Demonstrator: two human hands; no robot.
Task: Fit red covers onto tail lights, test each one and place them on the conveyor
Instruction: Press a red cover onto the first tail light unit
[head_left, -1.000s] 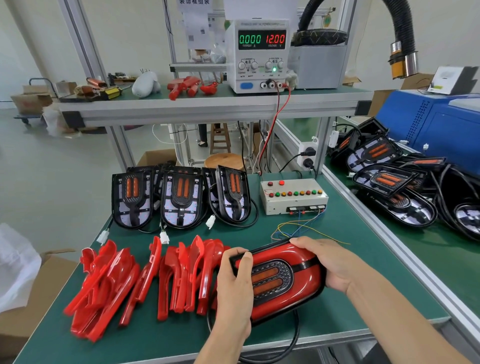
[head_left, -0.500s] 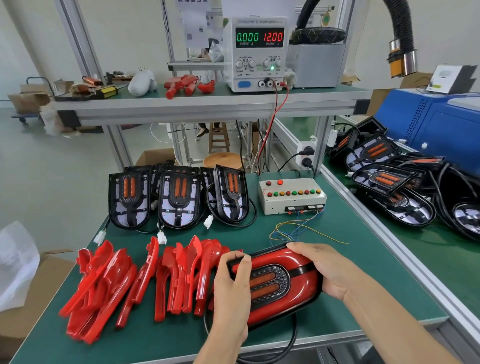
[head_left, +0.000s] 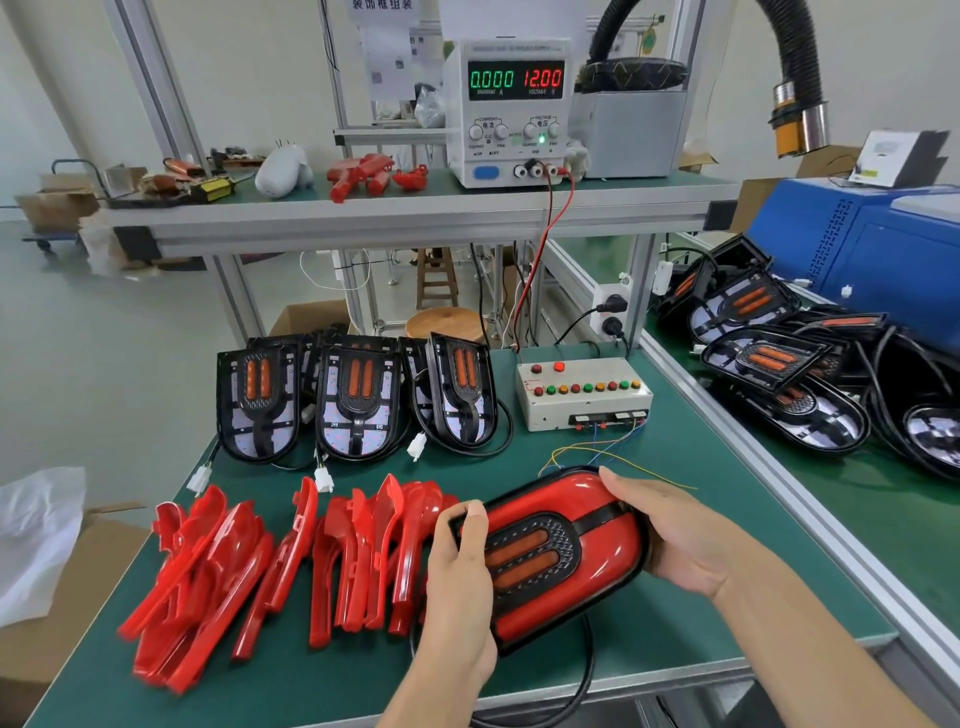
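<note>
Hands: your left hand (head_left: 460, 566) and right hand (head_left: 670, 535) are gripping the shiny red plastic tail light (head_left: 558, 551) by its two ends | Place: near edge of the green bench (head_left: 675, 457) | Feel: probably hard, smooth, slippery; hold the rims.

So there's a power supply (head_left: 511, 111) sitting on the shelf (head_left: 405, 221), showing 0.000 and 12.00, with red and black leads (head_left: 543, 249) hanging down toward a button box (head_left: 582, 392) on the green table (head_left: 727, 519). A blue machine (head_left: 852, 244) is standing off right, black hose (head_left: 792, 67) dangling above it.
</note>
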